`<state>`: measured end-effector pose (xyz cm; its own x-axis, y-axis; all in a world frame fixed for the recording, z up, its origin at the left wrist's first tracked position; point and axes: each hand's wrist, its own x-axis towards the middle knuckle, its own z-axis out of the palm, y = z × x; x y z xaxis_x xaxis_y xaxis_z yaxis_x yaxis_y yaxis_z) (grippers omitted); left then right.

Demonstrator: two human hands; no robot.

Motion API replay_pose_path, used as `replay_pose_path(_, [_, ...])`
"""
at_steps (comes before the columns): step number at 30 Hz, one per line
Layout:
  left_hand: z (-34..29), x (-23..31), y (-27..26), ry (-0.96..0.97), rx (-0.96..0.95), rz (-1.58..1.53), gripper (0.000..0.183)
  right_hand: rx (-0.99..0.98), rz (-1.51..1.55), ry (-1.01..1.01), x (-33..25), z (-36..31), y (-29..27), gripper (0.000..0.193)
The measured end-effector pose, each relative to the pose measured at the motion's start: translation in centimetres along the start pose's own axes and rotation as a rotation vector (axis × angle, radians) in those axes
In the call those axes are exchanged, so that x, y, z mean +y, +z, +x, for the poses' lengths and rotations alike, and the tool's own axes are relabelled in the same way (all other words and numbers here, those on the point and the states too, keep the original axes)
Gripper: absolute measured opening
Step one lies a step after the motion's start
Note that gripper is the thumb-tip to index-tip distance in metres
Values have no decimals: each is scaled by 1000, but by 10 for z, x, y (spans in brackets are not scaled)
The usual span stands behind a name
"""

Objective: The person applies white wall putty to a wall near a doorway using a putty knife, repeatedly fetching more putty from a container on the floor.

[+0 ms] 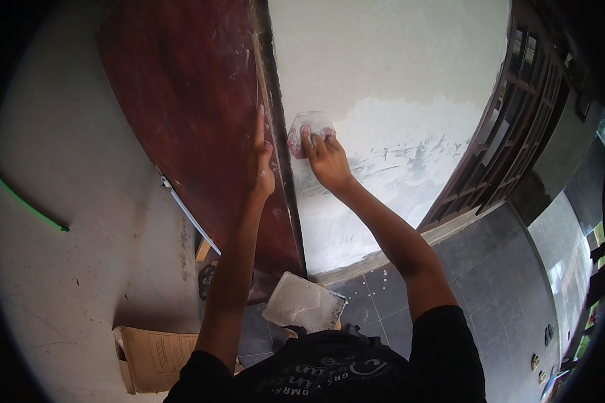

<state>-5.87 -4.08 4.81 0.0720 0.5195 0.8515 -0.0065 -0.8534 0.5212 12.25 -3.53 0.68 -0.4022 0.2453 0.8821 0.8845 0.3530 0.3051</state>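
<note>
My right hand (328, 160) pinches a whitish, scuffed putty spreader (314, 121) with reddish smears and presses it against the wall (383, 161). The spreader lies close to the dark edge of the door frame. Fresh white putty covers the lower wall, streaked with grey patches, while bare grey plaster shows above. At the edge of a dark red door (188, 101) rests my left hand (265, 164), its fingers stretched upward and thumb apart, with white smears on the skin. Below my arms sits a white rectangular container (301, 302) coated with putty.
A cardboard box (158, 356) stands at the lower left. A white strip (191, 218) leans by the door, and a green hose (30, 201) lies farther left. Dark-framed windows (497, 127) are on the right. White drops spot the grey floor tiles (403, 322).
</note>
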Motion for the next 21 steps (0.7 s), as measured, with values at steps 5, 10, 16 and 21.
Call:
replay_pose_path(5, [-5, 9, 9, 19, 8, -13, 65, -53, 134, 62, -16, -53, -8, 59])
replay_pose_path(10, [-2, 11, 7, 24, 12, -15, 65, 154, 188, 119, -18, -12, -38, 63])
replay_pose_path(16, [0, 12, 12, 22, 0, -11, 65, 94, 94, 39, 3, 43, -21, 57])
replay_pose_path(21, [2, 9, 0, 20, 18, 5, 64, -67, 64, -90, -12, -19, -3, 54])
